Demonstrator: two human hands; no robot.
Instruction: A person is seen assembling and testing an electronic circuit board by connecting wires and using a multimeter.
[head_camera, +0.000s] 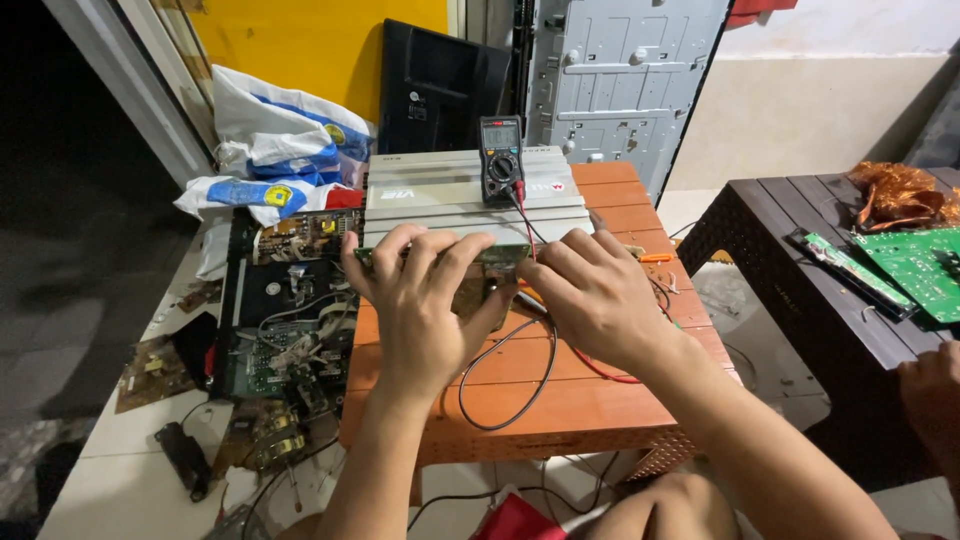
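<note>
Head view: both hands, left (420, 310) and right (595, 295), grip a circuit board (480, 275) over an orange bench (560, 400). The multimeter (501, 160) leads (500, 385) trail underneath and could snag, I judge.

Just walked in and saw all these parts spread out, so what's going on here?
A person grips a small circuit board with both hands, left hand and right hand, over an orange table. Behind it a digital multimeter rests on a silver amplifier case, its red and black leads trailing across the table. An opened chassis with boards lies to the left.
</note>
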